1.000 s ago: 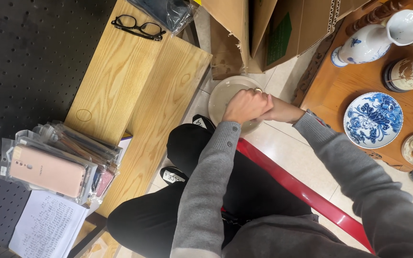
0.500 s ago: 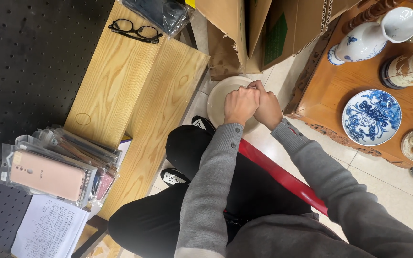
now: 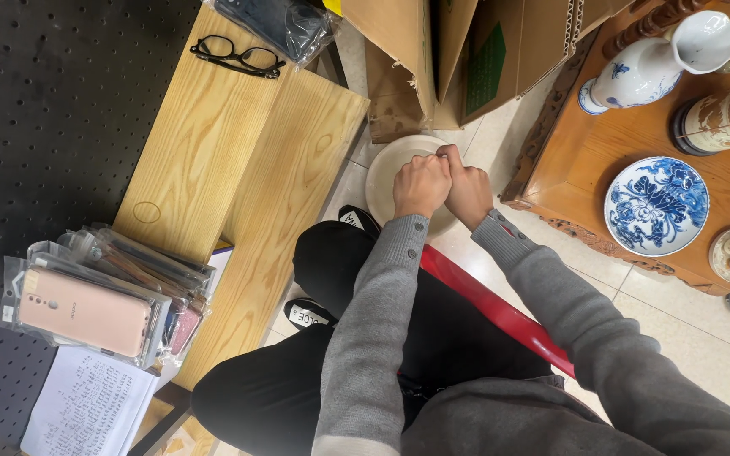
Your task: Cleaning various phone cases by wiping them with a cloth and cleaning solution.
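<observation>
Both hands now meet over the bowl (image 3: 390, 173), a pale round dish on the tiled floor (image 3: 678, 338) between the wooden bench (image 3: 238, 169) and the carved table (image 3: 610, 143). A second ago only the left hand (image 3: 420, 184) was there, fisted above the bowl, with the right arm laid across behind it; half a second ago the right hand (image 3: 469, 190) had come up beside it. Now the two are pressed knuckle to knuckle, both curled shut, fingers tucked inward. Whether they grip something small between them cannot be told; nothing shows past the knuckles. The bowl itself has not shifted, and its inside is mostly hidden under the hands. Judgement: the work has gone from one-handed to two-handed, a rubbing or squeezing action held over the bowl. Person is seated, grey sleeves, dark trousers, red seat edge (image 3: 500, 312) under the thigh. Around: glasses (image 3: 238, 57) on the bench, phone cases (image 3: 86, 308) in clear packets at left, blue-patterned plate (image 3: 656, 205) and white vase (image 3: 652, 63) on the table, cardboard boxes (image 3: 433, 51) beyond the bowl.
</observation>
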